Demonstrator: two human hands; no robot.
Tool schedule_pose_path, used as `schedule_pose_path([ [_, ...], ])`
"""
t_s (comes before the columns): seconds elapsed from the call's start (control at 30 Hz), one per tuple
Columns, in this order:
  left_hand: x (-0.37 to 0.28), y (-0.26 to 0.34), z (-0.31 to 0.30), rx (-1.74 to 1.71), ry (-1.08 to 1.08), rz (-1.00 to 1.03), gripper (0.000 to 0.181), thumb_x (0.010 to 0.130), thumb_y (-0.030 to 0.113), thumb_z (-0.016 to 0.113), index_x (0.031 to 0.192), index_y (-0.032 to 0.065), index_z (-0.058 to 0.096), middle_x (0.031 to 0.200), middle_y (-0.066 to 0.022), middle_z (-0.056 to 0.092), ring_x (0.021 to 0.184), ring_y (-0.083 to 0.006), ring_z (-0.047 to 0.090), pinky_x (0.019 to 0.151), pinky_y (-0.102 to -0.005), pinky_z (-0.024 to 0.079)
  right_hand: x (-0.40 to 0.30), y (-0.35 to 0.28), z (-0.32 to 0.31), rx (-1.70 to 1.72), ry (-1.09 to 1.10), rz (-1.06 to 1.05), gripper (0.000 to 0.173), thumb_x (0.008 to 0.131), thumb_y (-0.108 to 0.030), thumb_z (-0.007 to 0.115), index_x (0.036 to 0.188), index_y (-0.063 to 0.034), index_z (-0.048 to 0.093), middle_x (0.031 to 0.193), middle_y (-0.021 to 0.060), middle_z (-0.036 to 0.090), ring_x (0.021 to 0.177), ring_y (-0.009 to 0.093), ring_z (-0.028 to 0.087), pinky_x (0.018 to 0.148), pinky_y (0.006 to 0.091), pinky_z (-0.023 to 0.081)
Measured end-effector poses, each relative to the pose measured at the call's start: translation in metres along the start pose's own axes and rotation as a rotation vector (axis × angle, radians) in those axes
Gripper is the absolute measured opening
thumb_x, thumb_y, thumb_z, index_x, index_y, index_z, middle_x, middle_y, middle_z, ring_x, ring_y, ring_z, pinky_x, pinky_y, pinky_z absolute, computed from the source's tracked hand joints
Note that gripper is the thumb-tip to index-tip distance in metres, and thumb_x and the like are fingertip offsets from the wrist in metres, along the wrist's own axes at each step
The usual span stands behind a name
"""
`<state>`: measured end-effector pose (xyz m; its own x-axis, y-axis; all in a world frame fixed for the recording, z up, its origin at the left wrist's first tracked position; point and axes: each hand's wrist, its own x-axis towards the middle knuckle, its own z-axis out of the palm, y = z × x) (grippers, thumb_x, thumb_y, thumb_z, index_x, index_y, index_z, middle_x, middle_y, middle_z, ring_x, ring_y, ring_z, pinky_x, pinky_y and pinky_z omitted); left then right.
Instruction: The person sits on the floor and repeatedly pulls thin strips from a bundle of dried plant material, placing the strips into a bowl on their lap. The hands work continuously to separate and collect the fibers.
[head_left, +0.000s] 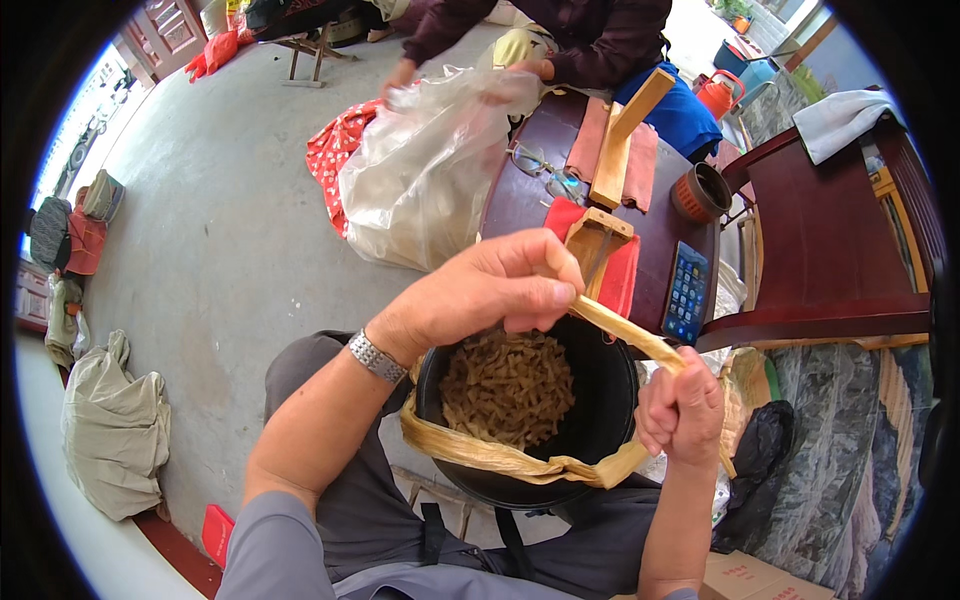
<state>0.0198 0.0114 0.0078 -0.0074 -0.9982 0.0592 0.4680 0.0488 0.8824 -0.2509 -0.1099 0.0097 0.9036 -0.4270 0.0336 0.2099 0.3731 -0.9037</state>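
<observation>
Between my two hands a pale yellow, flat fibrous strip (630, 330) is stretched over the right side of a black bucket. My left hand (502, 285) pinches its upper end between thumb and fingers. My right hand (684, 409) is closed around it farther along, and a short tail sticks out below. A wider length of similar yellow material (487, 450) drapes around the near rim of the black bucket (600, 397), which stands between the knees. Many short brown cut pieces (510, 386) lie inside the bucket. Whether the draped length joins the held strip is hidden by my right hand.
Beyond the bucket, a dark red bench (517, 187) bears a wooden tool (607, 225) on red cloths, eyeglasses (544, 169), a smartphone (685, 292) and a brown cup (701, 193). A large clear plastic bag (427, 172) is handled by another person. A dark red chair (817, 232) stands right.
</observation>
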Motion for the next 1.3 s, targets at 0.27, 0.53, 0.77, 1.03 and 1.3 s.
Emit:
schedule_pose_path([
  [0.27,0.006,-0.039,0.031,0.305,-0.064,-0.094,0.021,0.104,0.018,0.065,0.117,0.0032,0.065,0.105,0.0013,0.066,0.099,-0.0063,0.059,0.091,-0.0254,0.049,0.003,-0.013,0.02,-0.203,0.239,0.117,0.054,0.111,-0.042,0.043,0.152,-0.007,0.042,0.07,0.0023,0.052,0.041,0.007,0.039,0.036,0.0212,0.034],
  [0.53,0.004,-0.054,0.051,-0.058,-0.029,-0.282,0.038,0.106,0.036,0.059,0.131,0.0079,0.053,0.103,0.0004,0.058,0.085,-0.0069,0.055,0.078,-0.0242,0.049,0.014,0.026,0.006,-1.253,0.103,-0.268,0.038,0.095,0.0,0.068,0.133,-0.0035,0.064,0.094,0.0156,0.068,0.076,0.028,0.067,0.069,0.0372,0.054],
  [0.77,0.01,-0.056,0.039,-0.139,0.204,-0.281,0.031,0.105,0.017,0.047,0.133,0.0041,0.054,0.101,-0.0057,0.066,0.084,-0.0118,0.066,0.079,-0.027,0.055,0.021,0.027,0.024,-0.712,0.346,-0.054,0.044,0.096,-0.001,0.07,0.138,-0.0031,0.058,0.087,0.0051,0.069,0.066,0.011,0.063,0.058,0.0258,0.051],
  [1.03,0.005,-0.042,0.032,-0.156,0.031,-0.357,0.032,0.106,0.019,0.049,0.133,0.0011,0.051,0.093,-0.0095,0.065,0.072,-0.0173,0.068,0.065,-0.0329,0.058,0.03,0.024,0.022,-0.252,0.33,0.332,0.037,0.101,-0.019,0.067,0.133,-0.0012,0.059,0.077,-0.0054,0.057,0.058,0.0,0.047,0.05,0.0175,0.035],
  [1.3,0.002,-0.059,0.021,-0.359,-0.129,-0.214,0.035,0.105,0.015,0.055,0.136,0.0024,0.046,0.106,-0.0125,0.068,0.088,-0.0216,0.071,0.083,-0.0363,0.06,0.027,0.038,0.011,-0.285,0.317,0.234,0.014,0.103,-0.014,0.06,0.112,-0.0043,0.057,0.082,-0.0065,0.056,0.066,-0.001,0.046,0.057,0.0173,0.037],
])
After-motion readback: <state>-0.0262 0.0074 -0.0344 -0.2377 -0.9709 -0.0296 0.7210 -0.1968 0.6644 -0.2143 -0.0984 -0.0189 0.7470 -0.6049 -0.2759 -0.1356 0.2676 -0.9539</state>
